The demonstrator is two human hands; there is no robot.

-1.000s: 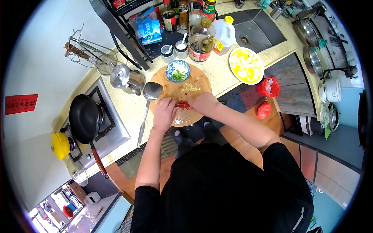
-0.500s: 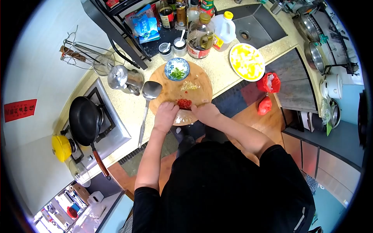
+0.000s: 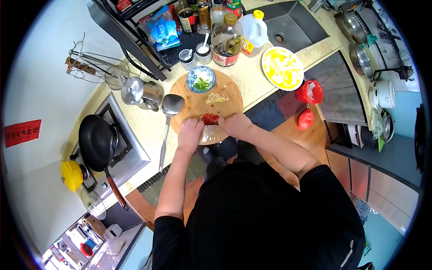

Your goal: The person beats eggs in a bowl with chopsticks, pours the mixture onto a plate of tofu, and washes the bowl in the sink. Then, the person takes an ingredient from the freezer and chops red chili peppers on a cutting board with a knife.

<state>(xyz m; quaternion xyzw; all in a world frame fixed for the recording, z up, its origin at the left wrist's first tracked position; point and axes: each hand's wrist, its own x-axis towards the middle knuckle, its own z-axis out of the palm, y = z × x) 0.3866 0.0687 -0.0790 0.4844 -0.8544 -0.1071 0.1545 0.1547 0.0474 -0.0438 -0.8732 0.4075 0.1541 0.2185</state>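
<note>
My left hand point(image 3: 191, 134) and my right hand point(image 3: 235, 125) are closed at opposite ends of a wide-bladed kitchen knife point(image 3: 211, 133), low on the round wooden cutting board point(image 3: 231, 96). The handle is hidden in my right hand; my left fingers press at the blade's other end. Chopped red chili point(image 3: 210, 118) lies in a heap along the blade's far side. Farther up the board is minced garlic point(image 3: 217, 98), and behind it a blue-patterned bowl point(image 3: 201, 79) holds chopped greens. White bits show near the board's front edge.
A metal spatula point(image 3: 172, 105) lies left of the board, near a steel kettle point(image 3: 141, 92). A black frying pan point(image 3: 96, 141) is on the stove. Jars and a large glass bottle point(image 3: 226, 42) stand behind the board. Right are a plate of yellow food point(image 3: 283, 68) and a sink point(image 3: 292, 24).
The whole view has shifted slightly to the left. My hands stay at the knife beside the chili, with only a small change in the chili heap's shape.
</note>
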